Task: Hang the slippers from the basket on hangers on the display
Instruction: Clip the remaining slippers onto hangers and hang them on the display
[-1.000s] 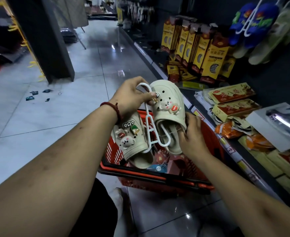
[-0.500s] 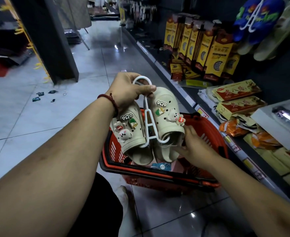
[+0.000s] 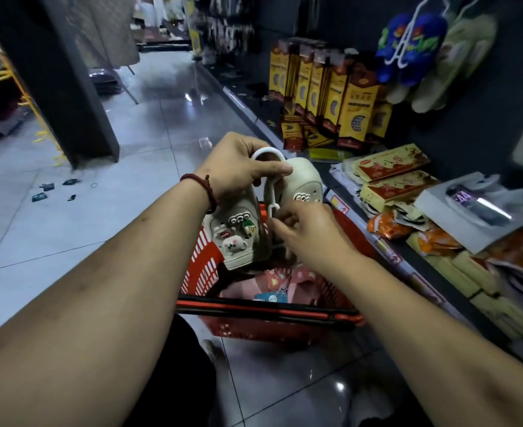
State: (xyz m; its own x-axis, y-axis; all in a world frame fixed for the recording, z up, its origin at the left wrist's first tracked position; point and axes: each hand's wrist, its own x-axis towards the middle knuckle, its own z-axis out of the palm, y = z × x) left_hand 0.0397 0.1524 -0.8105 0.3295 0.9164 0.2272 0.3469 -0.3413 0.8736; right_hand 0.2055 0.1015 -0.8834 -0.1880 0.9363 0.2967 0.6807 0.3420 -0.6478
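Head view | left hand (image 3: 238, 167) grips white hanger (image 3: 267, 154) by its hook | right hand (image 3: 312, 232) pinches its stem between cream slippers (image 3: 235, 241), above red basket (image 3: 204, 266) | one slipper's lower half hidden behind right hand

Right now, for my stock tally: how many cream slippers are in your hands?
2. The left cream slipper hangs left of the white hanger, below the left hand; the right cream slipper sits right of it, partly covered by the right hand.

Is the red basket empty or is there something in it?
Not empty: pink goods and a blue tag lie in the red basket, below the cream slippers on their hanger.
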